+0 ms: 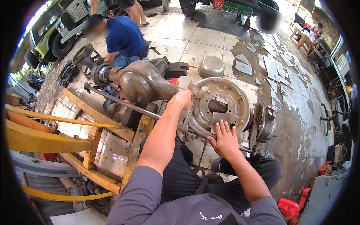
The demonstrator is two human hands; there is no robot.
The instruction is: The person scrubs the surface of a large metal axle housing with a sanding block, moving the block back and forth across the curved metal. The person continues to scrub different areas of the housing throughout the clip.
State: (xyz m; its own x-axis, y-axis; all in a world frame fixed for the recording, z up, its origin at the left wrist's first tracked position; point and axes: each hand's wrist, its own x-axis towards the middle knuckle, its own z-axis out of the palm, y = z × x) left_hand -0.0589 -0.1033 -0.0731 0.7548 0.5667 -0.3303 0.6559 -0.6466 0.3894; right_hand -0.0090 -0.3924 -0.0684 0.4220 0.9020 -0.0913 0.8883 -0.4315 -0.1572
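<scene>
Your left hand [183, 99] fisted around rag [185, 122] at left rim of backing plate [240, 95], likely bracing it; right hand [225, 141] flat on sandpaper-like sheet [219, 117] against plate's lower face, apparently spreading pressure.

The floor [174, 48] is laid with pale, glossy tiles, stained in places, and toward the right it breaks up into bare grey-brown patches scattered with loose tile pieces [244, 67]. Above its middle the brown metal axle assembly [139, 80] is held up, its supports partly hidden, while just beyond it a round silvery metal vessel [211, 68] sits straight on the tiles. Dark sandals [109, 98] lie on the left beneath a long bar [123, 102], a vehicle tyre [187, 6] stands at the far side, and near it is a small red stand [246, 23].
</scene>
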